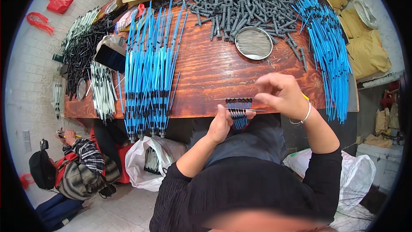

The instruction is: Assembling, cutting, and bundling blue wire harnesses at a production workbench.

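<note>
Centrally, just over the near edge of the wooden surface (201, 96) and in front of the torso, a small bundle of black-and-blue rods (239, 114), dark parts lined up in a row, blue ends pointing down toward the lap. Across this bundle, two thin metal needles (253, 110), nearly parallel, extending sideways. At its left side, the left hand (219, 125), grip clamped on the bundle. Just beside it on the other side, the right hand (281, 94), fingers curled, thumb near the end of the upper needle; cannot tell whether the grip is together on anything. Around the right wrist, a pale bracelet (302, 117). Farther back on the surface, a round tin (271, 48) filled with fine metal needles, and behind it a broad heap of grey plastic parts (240, 0). To the left, long blue rods (150, 68) with black fittings, ends overhanging the near edge; beyond these, pale rods (103, 92), a dark phone-like device (110, 56) and a pile of black parts (81, 56). To the right, another sheaf of blue rods (328, 56). Below, at lower left, a seated co-worker (86, 167) in a black cap, near an open white sack (139, 161).
</note>
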Demonstrator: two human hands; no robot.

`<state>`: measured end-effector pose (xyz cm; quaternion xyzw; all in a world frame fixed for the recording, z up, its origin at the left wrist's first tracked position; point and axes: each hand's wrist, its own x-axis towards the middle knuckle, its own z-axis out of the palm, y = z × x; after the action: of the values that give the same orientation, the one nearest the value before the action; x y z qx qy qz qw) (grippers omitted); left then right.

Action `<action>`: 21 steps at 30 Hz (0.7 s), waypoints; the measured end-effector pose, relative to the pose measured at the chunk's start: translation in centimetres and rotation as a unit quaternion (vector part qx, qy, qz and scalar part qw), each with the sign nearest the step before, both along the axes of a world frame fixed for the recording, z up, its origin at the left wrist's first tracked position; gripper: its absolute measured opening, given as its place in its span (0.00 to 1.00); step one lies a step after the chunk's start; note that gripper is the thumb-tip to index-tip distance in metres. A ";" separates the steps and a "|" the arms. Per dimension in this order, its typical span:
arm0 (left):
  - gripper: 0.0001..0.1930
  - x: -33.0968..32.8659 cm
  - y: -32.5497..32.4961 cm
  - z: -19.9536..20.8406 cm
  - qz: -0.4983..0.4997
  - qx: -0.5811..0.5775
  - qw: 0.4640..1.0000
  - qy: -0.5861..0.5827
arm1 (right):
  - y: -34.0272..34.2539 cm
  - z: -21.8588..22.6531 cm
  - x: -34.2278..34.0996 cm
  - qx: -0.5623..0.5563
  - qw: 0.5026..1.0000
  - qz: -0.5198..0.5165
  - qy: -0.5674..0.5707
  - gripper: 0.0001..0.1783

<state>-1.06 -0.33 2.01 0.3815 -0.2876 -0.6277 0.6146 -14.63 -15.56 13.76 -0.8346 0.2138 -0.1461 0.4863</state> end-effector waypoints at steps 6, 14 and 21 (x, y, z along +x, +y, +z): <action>0.25 -0.3 1.4 1.6 -0.020 -0.051 0.978 -0.200 | -1.7 -4.1 -4.4 0.091 0.990 -0.085 -0.061 0.19; 0.07 0.7 5.6 8.8 -0.092 0.012 0.936 -0.339 | 3.0 -10.3 -4.5 -0.167 0.977 0.123 0.054 0.48; 0.06 1.7 5.4 11.1 -0.170 -0.276 0.937 -0.128 | 6.8 -11.5 -2.8 -0.126 0.968 0.216 0.027 0.57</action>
<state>0.61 5.05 13.07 0.2192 -0.5863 -0.5645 0.5381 -17.39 -8.73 2.25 -0.9190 0.0220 -0.0406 0.3916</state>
